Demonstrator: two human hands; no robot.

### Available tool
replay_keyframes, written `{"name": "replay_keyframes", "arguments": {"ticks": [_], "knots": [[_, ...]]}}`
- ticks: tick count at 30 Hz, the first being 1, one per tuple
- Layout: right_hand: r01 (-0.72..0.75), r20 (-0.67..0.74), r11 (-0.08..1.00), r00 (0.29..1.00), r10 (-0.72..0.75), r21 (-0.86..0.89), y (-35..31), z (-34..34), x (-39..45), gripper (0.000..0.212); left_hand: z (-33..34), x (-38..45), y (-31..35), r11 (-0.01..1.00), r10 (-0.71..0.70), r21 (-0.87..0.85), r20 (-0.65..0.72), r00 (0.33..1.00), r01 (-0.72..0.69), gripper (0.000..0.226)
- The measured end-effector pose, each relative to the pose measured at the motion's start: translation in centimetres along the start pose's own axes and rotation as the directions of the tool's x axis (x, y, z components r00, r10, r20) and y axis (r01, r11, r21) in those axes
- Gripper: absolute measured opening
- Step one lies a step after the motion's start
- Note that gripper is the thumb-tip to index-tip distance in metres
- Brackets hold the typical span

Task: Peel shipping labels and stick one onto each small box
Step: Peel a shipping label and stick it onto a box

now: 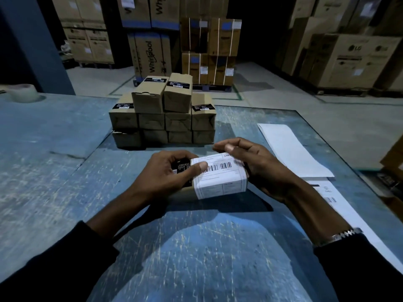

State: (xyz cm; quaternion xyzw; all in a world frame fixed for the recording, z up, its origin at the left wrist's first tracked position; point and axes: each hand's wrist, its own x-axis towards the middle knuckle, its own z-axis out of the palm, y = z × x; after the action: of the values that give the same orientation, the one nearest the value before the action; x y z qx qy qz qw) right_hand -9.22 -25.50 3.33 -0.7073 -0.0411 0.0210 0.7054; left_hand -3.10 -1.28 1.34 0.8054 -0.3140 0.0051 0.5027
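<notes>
A person holds a small cardboard box between both hands just above the near middle of the scratched blue worktop. A white shipping label with a barcode covers the top of the box and folds down over its near side. The left hand is wrapped around the left end of the box, fingers curled over a black printed sticker there, and its thumb presses flat on the left edge of the label. The right hand cups the right end of the box; its thumb and forefinger are pinched together at the far right corner of the label, though whether they grip the paper or only press on it cannot be told. A metal watch band shows at the right wrist, and both forearms are in dark sleeves.

Farther off on the worktop, beyond the hands, stands a stack of small boxes, several with black stickers on top. To the right lie white label sheets, one plain and another nearer one printed with a barcode. A roll of tape sits at the far left edge. Large appliance cartons stand on the warehouse floor behind.
</notes>
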Motion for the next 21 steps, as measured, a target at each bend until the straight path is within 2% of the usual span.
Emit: {"name": "replay_keyframes", "arguments": {"ticks": [2, 4, 8, 11, 13, 15, 17, 19, 21], "knots": [[0.002, 0.031, 0.989, 1.0, 0.003, -0.149, 0.2, 0.4, -0.3, 0.057, 0.4, -0.1, -0.3, 0.997, 0.002, 0.074, -0.07, 0.998, 0.004, 0.024], [0.023, 0.043, 0.971, 0.999, -0.013, -0.239, 0.3, 0.4, -0.4, 0.065, 0.5, -0.1, -0.6, 0.991, 0.019, 0.131, -0.107, 0.994, -0.005, 0.032], [0.091, -0.074, 0.984, 0.992, -0.104, -0.153, 0.2, 0.6, 0.1, 0.027, 0.8, -0.4, 0.0, 0.996, 0.0, 0.085, -0.141, 0.99, 0.012, 0.027], [0.03, -0.14, 0.998, 0.989, -0.038, -0.056, 0.0, 0.8, 0.7, 0.028, 1.1, -0.8, 0.6, 0.998, -0.056, -0.036, -0.163, 0.985, 0.051, 0.024], [0.004, -0.066, 0.993, 0.998, -0.012, -0.115, 0.0, 0.4, 0.7, 0.036, 1.1, -0.7, 0.5, 0.999, -0.052, -0.023, -0.184, 0.982, 0.049, 0.025], [-0.014, 0.062, 0.969, 0.998, 0.03, -0.249, 0.0, -0.3, 0.3, 0.063, 1.1, -0.4, 0.3, 0.998, -0.036, 0.045, -0.189, 0.981, 0.045, 0.027], [-0.044, 0.173, 0.956, 0.98, 0.098, -0.292, 0.1, -0.7, -0.1, 0.086, 1.1, -0.3, 0.1, 0.994, -0.029, 0.094, -0.187, 0.982, 0.048, 0.031], [-0.054, 0.228, 0.943, 0.964, 0.135, -0.328, 0.0, -1.1, -0.3, 0.093, 1.0, -0.3, 0.1, 0.986, -0.013, 0.16, -0.164, 0.986, 0.04, 0.037], [-0.053, 0.204, 0.931, 0.97, 0.134, -0.36, -0.1, -1.5, -0.3, 0.09, 0.7, -0.1, 0.0, 0.962, 0.018, 0.272, -0.126, 0.992, 0.017, 0.044]]}}
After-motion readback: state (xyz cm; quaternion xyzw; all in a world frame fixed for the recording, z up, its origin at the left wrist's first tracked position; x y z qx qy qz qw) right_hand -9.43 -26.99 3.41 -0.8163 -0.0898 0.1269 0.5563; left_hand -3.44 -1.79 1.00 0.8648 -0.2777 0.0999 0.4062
